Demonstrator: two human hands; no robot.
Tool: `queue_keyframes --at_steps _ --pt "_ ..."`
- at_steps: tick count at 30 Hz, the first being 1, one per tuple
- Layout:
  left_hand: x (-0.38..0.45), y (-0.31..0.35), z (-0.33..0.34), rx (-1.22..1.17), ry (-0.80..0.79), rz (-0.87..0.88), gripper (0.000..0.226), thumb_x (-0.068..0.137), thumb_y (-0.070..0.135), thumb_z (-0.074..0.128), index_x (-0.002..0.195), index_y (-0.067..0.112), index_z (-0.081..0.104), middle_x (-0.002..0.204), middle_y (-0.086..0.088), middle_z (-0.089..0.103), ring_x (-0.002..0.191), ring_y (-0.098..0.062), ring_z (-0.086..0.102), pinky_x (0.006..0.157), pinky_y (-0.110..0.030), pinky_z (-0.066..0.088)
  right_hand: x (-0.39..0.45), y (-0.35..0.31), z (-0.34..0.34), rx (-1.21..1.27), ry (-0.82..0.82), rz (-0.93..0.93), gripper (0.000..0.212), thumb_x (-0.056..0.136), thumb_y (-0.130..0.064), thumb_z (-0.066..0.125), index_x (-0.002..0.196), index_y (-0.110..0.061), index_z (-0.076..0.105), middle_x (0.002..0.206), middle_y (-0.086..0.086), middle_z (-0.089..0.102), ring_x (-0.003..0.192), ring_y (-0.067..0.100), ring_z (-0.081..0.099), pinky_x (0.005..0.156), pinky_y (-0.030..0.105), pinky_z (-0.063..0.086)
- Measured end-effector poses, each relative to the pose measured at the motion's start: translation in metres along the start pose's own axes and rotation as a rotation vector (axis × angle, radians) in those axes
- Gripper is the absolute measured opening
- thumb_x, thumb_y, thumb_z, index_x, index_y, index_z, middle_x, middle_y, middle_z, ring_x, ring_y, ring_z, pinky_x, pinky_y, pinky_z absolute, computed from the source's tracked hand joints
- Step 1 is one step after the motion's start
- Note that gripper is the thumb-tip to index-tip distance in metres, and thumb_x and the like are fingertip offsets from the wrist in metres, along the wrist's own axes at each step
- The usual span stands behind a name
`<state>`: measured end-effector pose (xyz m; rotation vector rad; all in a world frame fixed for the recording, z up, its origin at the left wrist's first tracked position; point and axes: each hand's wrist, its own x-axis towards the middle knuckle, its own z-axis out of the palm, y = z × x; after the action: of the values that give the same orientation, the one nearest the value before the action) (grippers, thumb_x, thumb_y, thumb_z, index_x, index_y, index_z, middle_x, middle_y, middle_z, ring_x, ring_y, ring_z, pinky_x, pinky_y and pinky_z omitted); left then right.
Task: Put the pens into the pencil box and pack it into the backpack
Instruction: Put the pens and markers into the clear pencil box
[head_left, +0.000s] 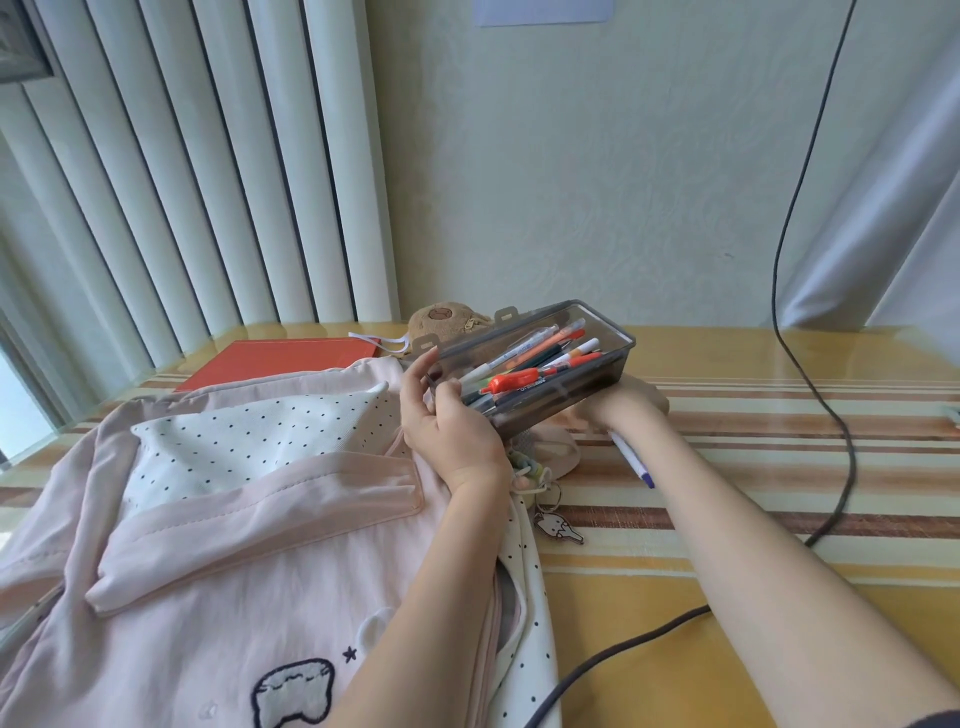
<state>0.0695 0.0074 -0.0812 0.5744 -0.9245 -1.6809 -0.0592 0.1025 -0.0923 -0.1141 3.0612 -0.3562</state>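
A smoky transparent pencil box (602, 358) is held tilted above the table, lidless side up, filled with several pens (530, 369) in orange, white and dark colours. My left hand (447, 426) grips its near left end. My right hand (623, 405) supports it from underneath and is mostly hidden by the box. One white pen with a blue tip (631, 460) lies on the table beneath my right wrist. The pink backpack (218, 545) with a dotted white lining lies flat at the left, its top opening near the box.
A red notebook (280, 358) lies behind the backpack, a brown plush pouch (447, 317) behind the box. A dark cable (810, 395) hangs down the wall and loops across the striped tablecloth (753, 467). A keychain charm (558, 525) dangles off the backpack's side.
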Motion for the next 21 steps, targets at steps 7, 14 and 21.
queue_keyframes --at_steps 7,14,21 --pt "0.005 0.002 0.0 -0.06 0.027 -0.013 0.036 0.079 -0.013 0.039 0.099 0.002 0.066 0.084 -0.006 0.057 0.084 -0.017 0.052 0.075 -0.021 0.044 -0.007 0.043 -0.019 0.52 0.147 0.087 0.028 0.085 -0.027 0.05 0.087 -0.004 0.066 0.07 0.005 0.07 0.055 0.02 0.057 0.046 0.025 0.037" --pt "0.001 0.0 0.0 0.03 -0.042 -0.01 0.035 0.08 -0.011 0.041 0.095 0.009 0.066 0.077 0.0 0.056 0.08 -0.016 0.053 0.078 -0.024 0.045 -0.04 0.06 -0.043 1.092 0.2 -0.068 0.032 0.086 -0.016 0.047 0.056 -0.005 0.055 0.057 0.012 0.058 0.052 0.03 0.052 0.049 0.028 0.054" --pt "-0.003 0.001 0.0 0.049 -0.078 -0.004 0.038 0.08 -0.013 0.038 0.097 0.008 0.064 0.086 -0.008 0.056 0.084 -0.018 0.052 0.078 -0.025 0.042 -0.043 0.066 -0.013 0.895 0.304 -0.129 0.031 0.084 -0.032 0.043 0.065 -0.009 0.05 0.055 0.006 0.057 0.055 0.025 0.045 0.058 0.032 0.037"
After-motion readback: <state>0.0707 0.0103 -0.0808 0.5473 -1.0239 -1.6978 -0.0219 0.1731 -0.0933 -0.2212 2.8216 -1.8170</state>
